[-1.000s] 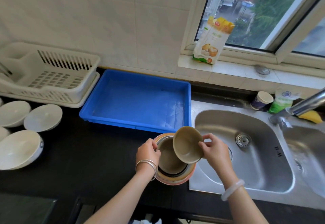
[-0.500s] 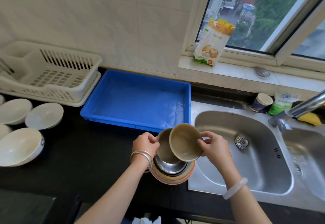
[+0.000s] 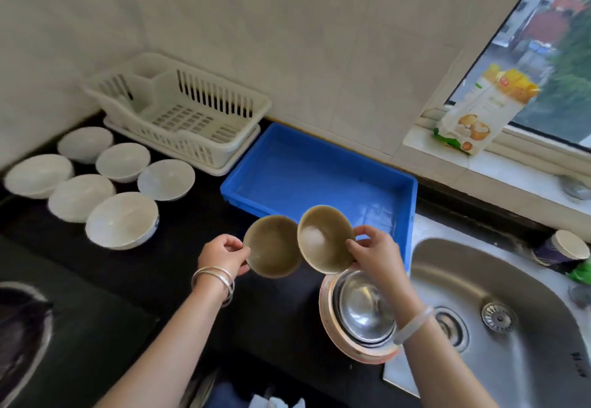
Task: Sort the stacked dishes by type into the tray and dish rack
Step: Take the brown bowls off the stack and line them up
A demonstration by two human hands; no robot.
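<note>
Head view. The left hand (image 3: 224,255) pinches the rim of 1 brown bowl (image 3: 271,247), thumb on the near edge and fingers curled behind. The right hand (image 3: 374,254) grasps a 2nd brown bowl (image 3: 323,239) the same way. Both bowls are tilted, mouths toward the camera, rims overlapping, held in the air in front of the blue tray (image 3: 412,203) and up-left of the remaining stack.

Change: the left-hand bowl, seated in the stack 1.0 s ago and tipping out 0.5 s ago, is now lifted clear, so the steel bowl (image 3: 361,308) lies exposed on top of the orange-rimmed dish (image 3: 329,327) beside the sink (image 3: 511,359). Judgement: the 2 matching bowls form 1 type, ready to be placed together; neither is set down yet.

Against the earlier frame, the view has swung left: the white dish rack (image 3: 192,142) sits nearer centre and 6 white bowls (image 3: 121,220) show on the dark counter (image 3: 160,273).
</note>
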